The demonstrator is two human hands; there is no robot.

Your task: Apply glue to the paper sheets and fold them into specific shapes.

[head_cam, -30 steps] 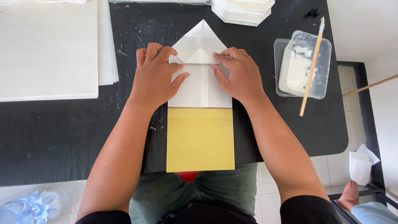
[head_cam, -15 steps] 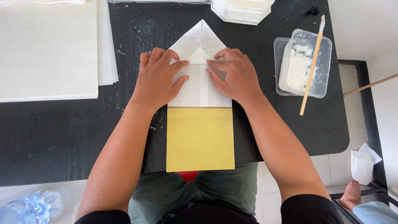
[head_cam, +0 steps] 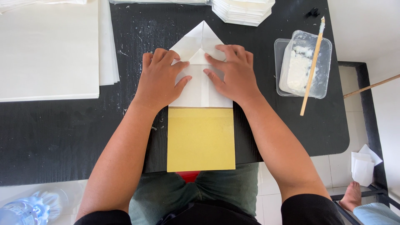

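Pressed flat under both palms: a white folded paper sheet [head_cam: 201, 89] with a peaked top, lying on the black table [head_cam: 62, 133]. Left hand [head_cam: 160, 79] and right hand [head_cam: 235, 75] spread open, fingertips pinning the inner flaps, grasping nothing. Probably light, thin, easily creased; best held at the folded edges. Just below the wrists, a yellow board [head_cam: 201, 139]. Right of the right hand, a clear plastic tub [head_cam: 283, 50] of white paste, a brush [head_cam: 312, 66] resting across it.

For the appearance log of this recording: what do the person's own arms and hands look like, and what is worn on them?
Both arms are bare from the short black sleeves down. The left hand and the right hand wear no gloves, and no rings, watch or bracelets show. The black sleeve edges appear only at the bottom of the head view, near the upper arms.
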